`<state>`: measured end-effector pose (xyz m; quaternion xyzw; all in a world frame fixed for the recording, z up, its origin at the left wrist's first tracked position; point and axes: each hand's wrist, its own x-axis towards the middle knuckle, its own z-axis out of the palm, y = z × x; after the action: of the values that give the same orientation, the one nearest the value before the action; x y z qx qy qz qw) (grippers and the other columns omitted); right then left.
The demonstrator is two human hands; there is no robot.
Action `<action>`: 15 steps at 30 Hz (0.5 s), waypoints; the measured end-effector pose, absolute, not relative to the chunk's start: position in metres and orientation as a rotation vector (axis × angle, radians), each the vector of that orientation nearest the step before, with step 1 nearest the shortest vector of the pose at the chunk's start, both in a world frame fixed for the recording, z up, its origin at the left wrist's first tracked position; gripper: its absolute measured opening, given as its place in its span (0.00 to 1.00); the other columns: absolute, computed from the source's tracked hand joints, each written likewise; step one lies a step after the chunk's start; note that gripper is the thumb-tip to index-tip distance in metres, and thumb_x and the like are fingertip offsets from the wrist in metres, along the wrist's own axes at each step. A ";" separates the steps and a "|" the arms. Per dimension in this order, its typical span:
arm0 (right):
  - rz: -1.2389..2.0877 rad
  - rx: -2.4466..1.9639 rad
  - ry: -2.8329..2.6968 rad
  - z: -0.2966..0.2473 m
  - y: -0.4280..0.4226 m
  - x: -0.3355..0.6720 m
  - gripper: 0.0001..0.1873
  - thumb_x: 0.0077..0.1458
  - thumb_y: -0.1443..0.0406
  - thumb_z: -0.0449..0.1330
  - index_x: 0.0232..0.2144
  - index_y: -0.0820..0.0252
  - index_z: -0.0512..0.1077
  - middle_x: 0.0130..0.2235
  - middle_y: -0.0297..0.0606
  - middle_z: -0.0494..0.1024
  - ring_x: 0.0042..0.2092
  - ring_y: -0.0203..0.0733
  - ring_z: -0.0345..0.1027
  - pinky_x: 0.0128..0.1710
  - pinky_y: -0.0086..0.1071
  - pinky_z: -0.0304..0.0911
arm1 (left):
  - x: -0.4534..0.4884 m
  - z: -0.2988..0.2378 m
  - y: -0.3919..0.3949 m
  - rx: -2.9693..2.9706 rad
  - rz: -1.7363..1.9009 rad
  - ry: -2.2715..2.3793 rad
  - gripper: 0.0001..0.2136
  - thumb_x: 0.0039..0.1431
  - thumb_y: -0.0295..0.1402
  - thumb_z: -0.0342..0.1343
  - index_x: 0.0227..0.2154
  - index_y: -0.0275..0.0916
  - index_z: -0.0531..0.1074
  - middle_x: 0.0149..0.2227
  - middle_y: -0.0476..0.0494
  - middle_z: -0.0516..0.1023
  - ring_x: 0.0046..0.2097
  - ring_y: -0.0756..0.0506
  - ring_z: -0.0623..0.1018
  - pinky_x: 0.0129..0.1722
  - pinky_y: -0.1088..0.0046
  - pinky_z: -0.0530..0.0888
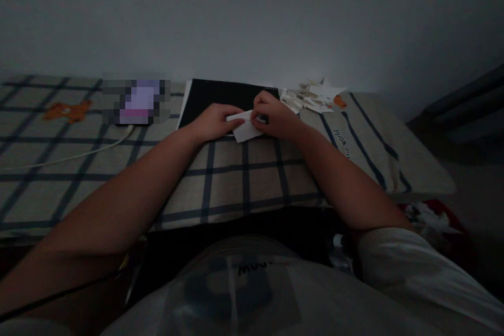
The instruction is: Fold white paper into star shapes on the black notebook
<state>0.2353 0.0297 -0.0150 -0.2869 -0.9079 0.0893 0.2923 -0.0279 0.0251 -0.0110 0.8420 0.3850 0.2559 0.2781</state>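
A small white folded piece of paper (246, 129) lies at the front edge of a black board (220, 97) on the checked cloth. My left hand (212, 122) rests flat on the paper's left end, fingers pressed down on it. My right hand (275, 115) pinches the paper's right side with curled fingers. The two hands meet over the paper in dim light.
A heap of white paper scraps (313, 97) lies right of the black board. A phone with a lit screen (137, 101) sits at the left, its white cable (79, 155) trailing leftward. The checked bed surface (244, 184) ends near my body; a pale wall rises behind.
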 end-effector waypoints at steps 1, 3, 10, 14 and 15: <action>0.240 -0.751 -2.404 -0.017 0.031 0.236 0.04 0.68 0.64 0.64 0.39 0.56 0.79 0.50 0.46 0.76 0.51 0.52 0.71 0.53 0.46 0.70 | -0.027 -0.011 0.025 2.233 0.693 1.041 0.24 0.68 0.48 0.60 0.54 0.36 0.87 0.46 0.40 0.90 0.46 0.39 0.85 0.49 0.65 0.80; 0.241 -0.750 -2.380 -0.018 0.033 0.236 0.03 0.67 0.64 0.64 0.39 0.55 0.78 0.50 0.46 0.76 0.51 0.52 0.72 0.54 0.46 0.70 | -0.027 -0.010 0.024 2.195 0.702 1.047 0.23 0.67 0.47 0.61 0.54 0.36 0.87 0.46 0.40 0.90 0.46 0.40 0.85 0.48 0.66 0.79; 0.227 -0.843 -2.328 -0.017 0.033 0.235 0.07 0.67 0.60 0.65 0.37 0.54 0.81 0.54 0.48 0.80 0.56 0.56 0.74 0.59 0.52 0.70 | -0.028 -0.005 0.025 2.169 0.662 1.082 0.20 0.65 0.43 0.62 0.50 0.35 0.89 0.40 0.43 0.89 0.41 0.41 0.84 0.45 0.67 0.78; 0.150 -0.889 -2.367 -0.011 0.028 0.232 0.08 0.68 0.61 0.64 0.39 0.54 0.83 0.57 0.49 0.81 0.58 0.58 0.73 0.61 0.55 0.68 | -0.027 -0.003 0.023 2.175 0.658 1.084 0.18 0.64 0.41 0.63 0.48 0.36 0.89 0.38 0.44 0.88 0.41 0.42 0.83 0.45 0.67 0.78; 0.107 -0.903 -2.383 -0.009 0.025 0.231 0.08 0.68 0.61 0.63 0.40 0.53 0.83 0.57 0.49 0.81 0.59 0.60 0.72 0.62 0.56 0.67 | -0.026 -0.002 0.023 2.168 0.665 1.087 0.18 0.64 0.41 0.63 0.48 0.36 0.89 0.38 0.44 0.88 0.41 0.42 0.84 0.46 0.67 0.78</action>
<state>0.2310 0.0251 -0.0092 -0.3387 -0.8937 0.0401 0.2914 -0.0261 0.0228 -0.0024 0.8202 0.4112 0.2516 0.3082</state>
